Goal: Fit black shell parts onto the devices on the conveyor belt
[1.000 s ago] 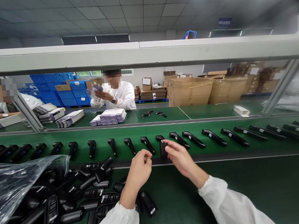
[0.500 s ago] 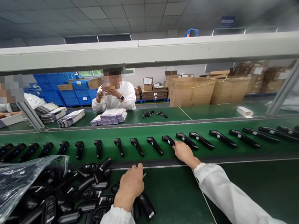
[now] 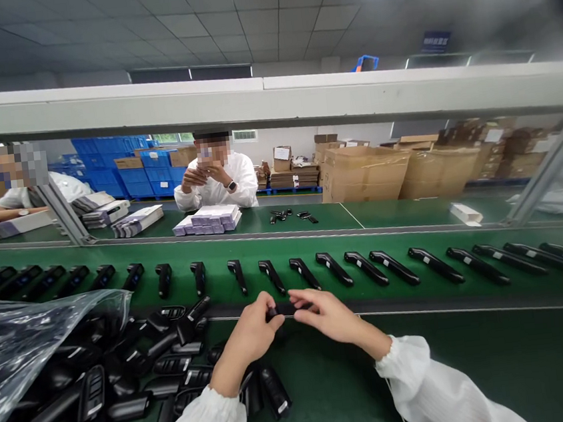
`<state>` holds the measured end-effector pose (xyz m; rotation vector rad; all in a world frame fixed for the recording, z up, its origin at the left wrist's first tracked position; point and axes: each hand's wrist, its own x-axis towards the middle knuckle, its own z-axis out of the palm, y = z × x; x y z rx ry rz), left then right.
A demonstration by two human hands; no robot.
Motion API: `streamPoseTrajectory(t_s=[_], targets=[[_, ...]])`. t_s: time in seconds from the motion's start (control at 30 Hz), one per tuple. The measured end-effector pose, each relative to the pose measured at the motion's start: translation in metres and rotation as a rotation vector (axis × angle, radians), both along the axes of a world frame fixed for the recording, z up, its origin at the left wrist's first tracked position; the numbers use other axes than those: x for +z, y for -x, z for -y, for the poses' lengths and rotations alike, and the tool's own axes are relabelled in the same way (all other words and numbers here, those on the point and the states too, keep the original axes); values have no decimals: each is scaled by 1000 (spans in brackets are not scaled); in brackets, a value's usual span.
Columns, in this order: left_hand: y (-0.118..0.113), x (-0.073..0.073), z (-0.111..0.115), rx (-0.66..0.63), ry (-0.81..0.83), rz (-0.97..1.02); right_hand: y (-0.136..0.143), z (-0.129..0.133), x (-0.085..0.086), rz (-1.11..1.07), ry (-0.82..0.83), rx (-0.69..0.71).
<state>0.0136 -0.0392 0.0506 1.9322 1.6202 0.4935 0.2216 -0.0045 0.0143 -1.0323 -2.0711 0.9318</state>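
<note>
The left hand (image 3: 254,326) has its thumb and fingers closed on a small, dark, mostly hidden piece (image 3: 273,313), held above the near edge of a long green strip (image 3: 295,246). At its 3 o'clock, the right hand (image 3: 330,313) is open, its fingers stretched towards the left hand, near but apart from the piece.

At the hands' 12 o'clock, a row of black, elongated, angled plastic devices (image 3: 273,277), many with small white labels, lies spaced along the strip. From the left hand, a loose pile of black plastic parts (image 3: 123,382) fills 8 to 9 o'clock on the green worktop (image 3: 339,379), with a clear plastic bag (image 3: 48,336) over part of it. A black rounded part with a white label (image 3: 275,391) lies near 5 o'clock.

Past the strip, at 11 o'clock, are stacked white and purple boxes (image 3: 207,220); behind them a person in white (image 3: 243,181) raises both hands.
</note>
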Motion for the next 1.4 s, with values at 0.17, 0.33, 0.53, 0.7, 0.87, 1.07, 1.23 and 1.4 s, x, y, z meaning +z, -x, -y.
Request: streamPoseTrajectory(t_s=[0.17,0.33,0.53,0.7,0.87,1.07,1.23,1.4], targets=[[-13,7,3,-13,211,716,22,20,22,-231,194,96],[-7,11,26,-96,13,411,-10,-7,13,-226,248,-129],[18,-14,83,-331,-65,-419,-70,-55,-26,204,78,-526],[16,-25,87,-312,-135,-552,-66,-69,-53,437,-47,-543],[7,-12,96,-197,-205,-427,-64,-72,-53,604,-105,-587],[4,-24,136,-235,-166,-363,-72,-38,-46,620,-421,-507],[-7,-43,153,-30,-74,-143,-52,39,-24,269,-186,279],[-42,-36,138,216,191,901,-23,90,-5,-171,364,347]])
